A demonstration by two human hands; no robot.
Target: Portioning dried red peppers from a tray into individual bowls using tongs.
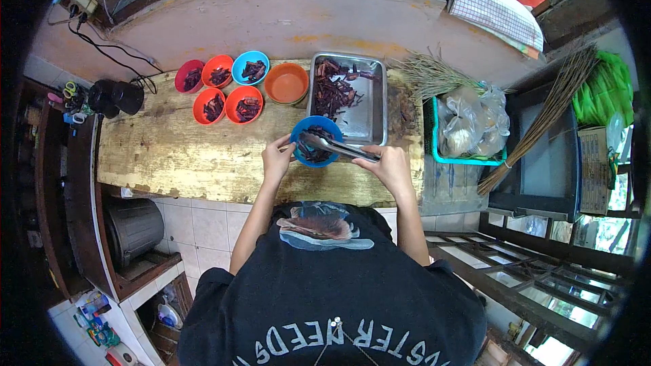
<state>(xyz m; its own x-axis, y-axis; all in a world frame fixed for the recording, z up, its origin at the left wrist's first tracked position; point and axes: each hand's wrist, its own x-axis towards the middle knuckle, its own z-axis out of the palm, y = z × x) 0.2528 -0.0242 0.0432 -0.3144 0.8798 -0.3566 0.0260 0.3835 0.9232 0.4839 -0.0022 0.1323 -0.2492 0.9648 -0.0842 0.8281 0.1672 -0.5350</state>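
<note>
My left hand (278, 156) grips the rim of a blue plastic bowl (316, 163) holding dark purple-brown strips. In my right hand (390, 166) are metal tongs (351, 151), their tips down among the strips in that bowl. Just beyond it lies a rectangular steel tray (370, 112) with a heap of the same strips (333, 94), mostly on its left side. An orange-brown bowl (287, 84) left of the tray holds no strips. Further left, a light-blue bowl (250, 53), a dark-red bowl (179, 79) and several orange-red bowls (229, 107) each contain some strips.
A worn wooden table (163, 147) carries everything, against a wall. At right are a turquoise basket (470, 161) of filled plastic bags, a stick bundle (539, 122) and dry stalks (437, 73). Black containers (127, 97) and cables (114, 56) sit at the left end.
</note>
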